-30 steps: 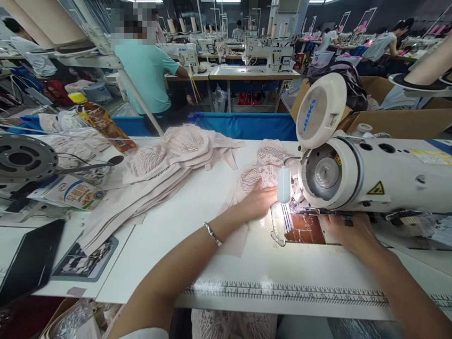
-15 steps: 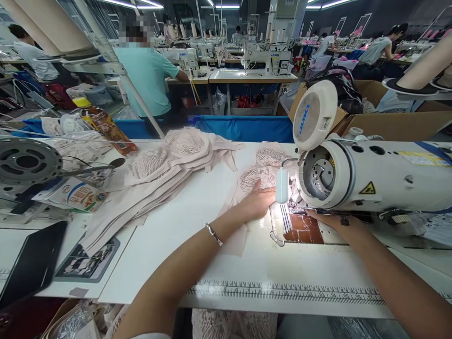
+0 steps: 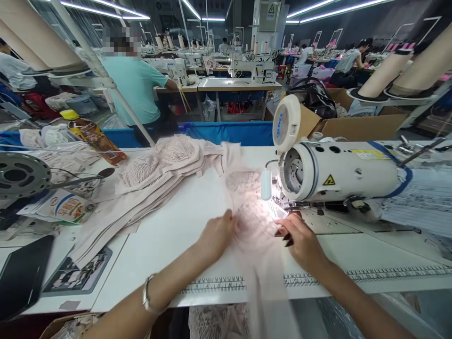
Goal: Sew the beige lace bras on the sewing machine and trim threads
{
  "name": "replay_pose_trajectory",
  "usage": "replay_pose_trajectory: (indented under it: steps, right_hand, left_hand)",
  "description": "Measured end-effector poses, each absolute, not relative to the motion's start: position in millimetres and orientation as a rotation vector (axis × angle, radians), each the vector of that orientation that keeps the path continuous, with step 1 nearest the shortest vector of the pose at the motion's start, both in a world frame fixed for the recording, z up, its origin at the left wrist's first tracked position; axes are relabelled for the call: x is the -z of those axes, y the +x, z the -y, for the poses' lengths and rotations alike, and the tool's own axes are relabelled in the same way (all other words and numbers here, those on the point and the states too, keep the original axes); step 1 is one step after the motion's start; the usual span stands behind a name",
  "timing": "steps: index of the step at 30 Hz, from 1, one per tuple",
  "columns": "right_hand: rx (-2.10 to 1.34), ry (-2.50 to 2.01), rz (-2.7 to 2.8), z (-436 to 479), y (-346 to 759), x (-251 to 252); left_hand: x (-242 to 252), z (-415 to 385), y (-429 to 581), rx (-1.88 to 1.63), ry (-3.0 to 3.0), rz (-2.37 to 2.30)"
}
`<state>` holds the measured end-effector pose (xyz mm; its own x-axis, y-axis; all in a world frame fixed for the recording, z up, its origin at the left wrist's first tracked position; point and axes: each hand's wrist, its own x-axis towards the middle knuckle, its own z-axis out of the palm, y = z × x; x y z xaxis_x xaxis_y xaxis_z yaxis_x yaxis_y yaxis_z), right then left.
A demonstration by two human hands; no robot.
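Note:
A pale pink lace bra (image 3: 247, 207), blurred by motion, lies in front of the sewing machine (image 3: 339, 169), its long band hanging over the table's front edge. My left hand (image 3: 217, 238) is closed on the bra's left edge, fingertips pinched. My right hand (image 3: 302, 240) is curled at the bra's right edge, just below the needle area, with thumb and finger closed on the fabric. Small dark pointed tips (image 3: 287, 239) show under the right fingers; what they belong to is hidden. The machine's lamp (image 3: 266, 184) lights the lace.
A stack of similar bras (image 3: 162, 174) lies to the left, by a drink bottle (image 3: 95, 136) and a carton (image 3: 58, 206). A phone-like black slab (image 3: 24, 273) rests at the left edge. A ruler strip (image 3: 212, 285) runs along the front. Thread cones (image 3: 384, 70) stand at right.
The bra has come away from the needle area toward me and its band now hangs over the front edge. My left hand moved left and nearer; my right hand came out from under the machine head.

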<state>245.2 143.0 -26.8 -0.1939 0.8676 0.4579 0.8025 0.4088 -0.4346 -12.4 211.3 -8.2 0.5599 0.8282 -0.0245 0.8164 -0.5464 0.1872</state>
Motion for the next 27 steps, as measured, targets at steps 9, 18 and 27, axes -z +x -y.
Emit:
replay_pose_trajectory:
  steps: [9,18,27]
  right_hand:
    - [-0.213,-1.686,2.011,-118.0,199.5,41.6]
    - [-0.823,-1.086,2.161,-41.4,220.0,-18.1]
    - [-1.26,-1.006,2.172,-23.7,232.8,-31.5]
  left_hand:
    - [26.9,-129.1,-22.8,-0.368,2.887,-1.125]
    - [-14.3,-101.8,-4.2,-0.263,2.365,-0.465]
    - [-15.9,-105.8,-6.1,-0.061,1.578,-0.173]
